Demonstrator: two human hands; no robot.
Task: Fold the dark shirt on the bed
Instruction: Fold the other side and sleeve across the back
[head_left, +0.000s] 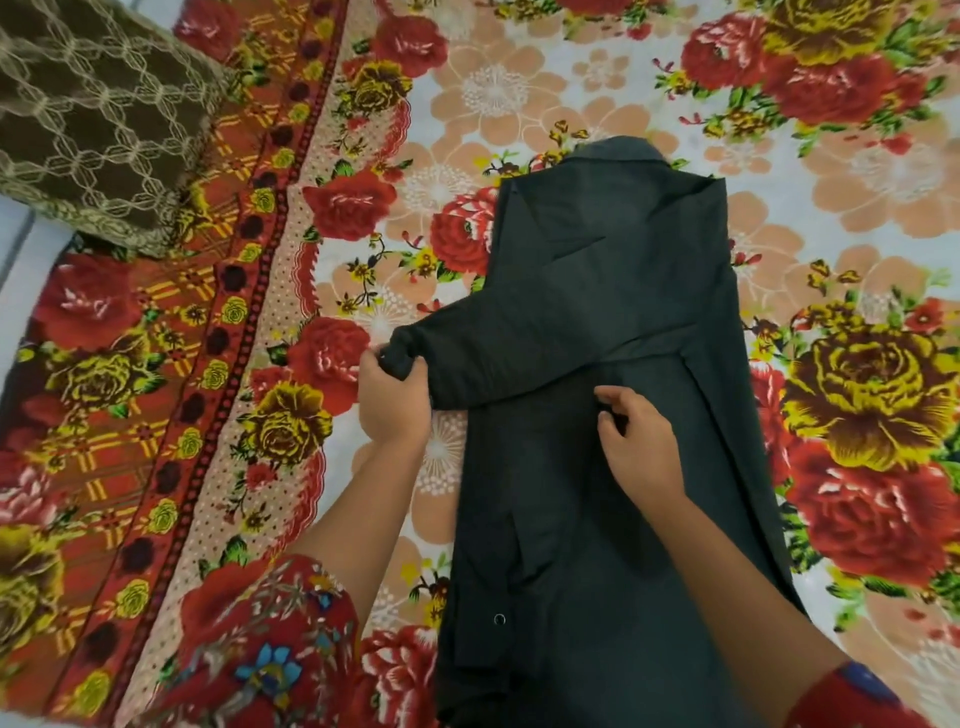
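The dark shirt (613, 291) lies lengthwise on the flowered bed sheet (519, 88), collar at the far end, sides folded inward into a long narrow strip. One sleeve crosses the body and sticks out to the left. My left hand (392, 397) grips the bunched cuff of that sleeve at the shirt's left edge. My right hand (636, 439) rests on the middle of the shirt just below the sleeve, fingers curled and pinching the fabric.
A brown patterned cushion (88, 119) sits at the far left corner of the bed. The sheet's red and orange border band (171, 415) runs down the left side. My red floral sleeves show at the bottom.
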